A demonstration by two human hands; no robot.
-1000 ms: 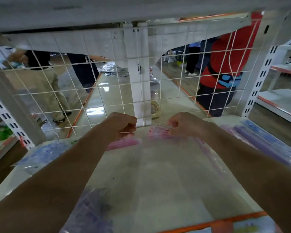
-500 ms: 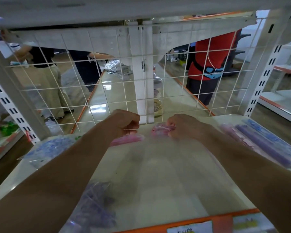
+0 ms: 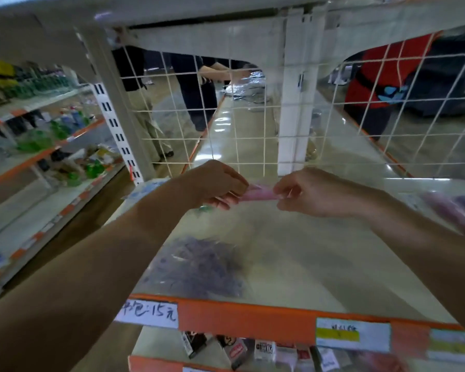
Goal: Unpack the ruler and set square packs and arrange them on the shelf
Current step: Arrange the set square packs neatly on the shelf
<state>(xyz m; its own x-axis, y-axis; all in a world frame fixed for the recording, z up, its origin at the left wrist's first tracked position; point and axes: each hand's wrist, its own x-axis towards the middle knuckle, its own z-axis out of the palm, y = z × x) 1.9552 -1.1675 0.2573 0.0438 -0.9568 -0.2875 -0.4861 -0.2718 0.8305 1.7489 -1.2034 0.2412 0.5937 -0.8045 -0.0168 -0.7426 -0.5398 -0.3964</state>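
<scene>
Both my hands reach deep into the white shelf (image 3: 301,267). My left hand (image 3: 215,183) and my right hand (image 3: 309,191) each pinch one end of a pink ruler pack (image 3: 258,195) in clear plastic, held just above the shelf near its wire back. A purple pack (image 3: 199,267) in a clear bag lies on the shelf under my left forearm. A blue pack (image 3: 148,187) lies at the shelf's far left corner. More purple packs (image 3: 457,210) lie blurred at the right edge.
A white wire grid (image 3: 226,124) closes the back of the shelf, with a white post (image 3: 293,111) behind it. People stand beyond the grid. The orange front rail (image 3: 247,318) carries price labels. Another shelf unit (image 3: 38,146) with green bottles stands left.
The view has swung to the left and pulled back, so the orange rail and the left shelf unit show. My hands have come closer together and lifted the pink pack off the shelf.
</scene>
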